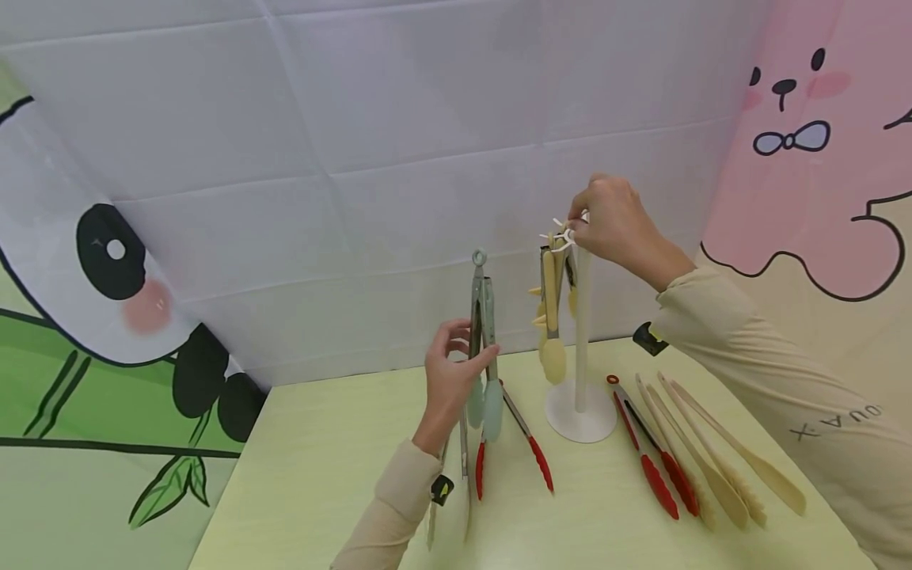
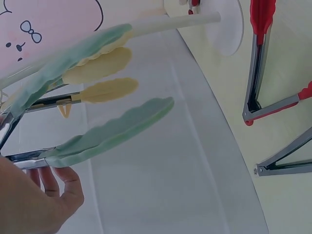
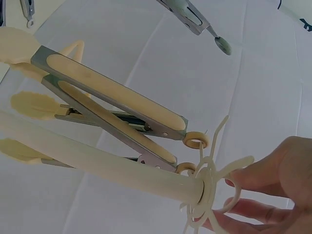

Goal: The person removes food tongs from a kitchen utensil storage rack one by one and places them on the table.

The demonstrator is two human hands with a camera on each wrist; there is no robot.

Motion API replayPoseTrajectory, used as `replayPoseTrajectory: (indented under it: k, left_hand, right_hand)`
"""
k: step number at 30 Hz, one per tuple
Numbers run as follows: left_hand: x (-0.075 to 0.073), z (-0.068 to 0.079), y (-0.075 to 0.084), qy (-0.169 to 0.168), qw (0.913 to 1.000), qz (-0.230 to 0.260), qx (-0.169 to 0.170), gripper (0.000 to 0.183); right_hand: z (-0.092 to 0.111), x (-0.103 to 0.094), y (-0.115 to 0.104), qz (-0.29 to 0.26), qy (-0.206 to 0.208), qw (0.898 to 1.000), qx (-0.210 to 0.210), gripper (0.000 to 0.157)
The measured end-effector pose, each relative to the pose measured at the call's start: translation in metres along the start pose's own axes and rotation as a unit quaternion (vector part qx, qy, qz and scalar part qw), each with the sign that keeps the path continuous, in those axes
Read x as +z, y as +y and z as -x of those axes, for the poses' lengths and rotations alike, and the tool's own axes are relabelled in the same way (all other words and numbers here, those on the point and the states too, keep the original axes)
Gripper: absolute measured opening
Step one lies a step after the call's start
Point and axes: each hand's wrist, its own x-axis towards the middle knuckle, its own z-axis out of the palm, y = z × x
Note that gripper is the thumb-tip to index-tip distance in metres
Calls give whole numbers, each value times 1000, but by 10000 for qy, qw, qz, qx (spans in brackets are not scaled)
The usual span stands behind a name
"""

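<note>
My left hand (image 1: 449,388) grips a pair of pale green-tipped kitchen tongs (image 1: 493,408), held upright with the hanging loop at the top. In the left wrist view its two scalloped green tips (image 2: 117,129) stand spread apart. To the right, my right hand (image 1: 616,226) pinches the hooked top ring (image 3: 209,187) of a white stand (image 1: 582,340). Several pairs of yellow-tipped tongs (image 1: 553,360) hang from the hooks by their loops, tips down, on the side facing the green tongs. The right wrist view shows two yellow loops (image 3: 196,140) at the hooks.
Red-tipped tongs (image 1: 540,463) lie spread on the pale table (image 1: 313,475) beyond my left wrist, with another metal pair (image 2: 285,163) beside them. Right of the stand's round base (image 1: 580,427) lie more red-tipped tongs (image 1: 659,483) and several beige tongs (image 1: 765,471). A white cloth backdrop rises behind.
</note>
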Motion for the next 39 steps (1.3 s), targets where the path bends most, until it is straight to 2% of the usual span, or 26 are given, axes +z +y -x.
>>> replayPoseTrajectory:
  k: [6,16,26,33,39]
  left_hand:
    - [-7,0,-1,69,10000,-43,-23,43]
    - [-17,0,-8,375,9989,-272,-31,42]
    - [-26,1,-14,425,9979,-407,-256,41]
    - [-30,12,21,415,9974,-480,-354,39]
    - [-35,15,18,504,9960,-533,-508,39]
  right_hand:
    - [0,1,1,-6,-13,10000,-2,13]
    - [0,0,1,43,-2,10000,-56,15]
    - [-1,1,1,40,34,9999,-99,15]
    - [0,0,1,60,7,9999,-92,15]
    - [1,0,1,80,-24,9999,-97,15]
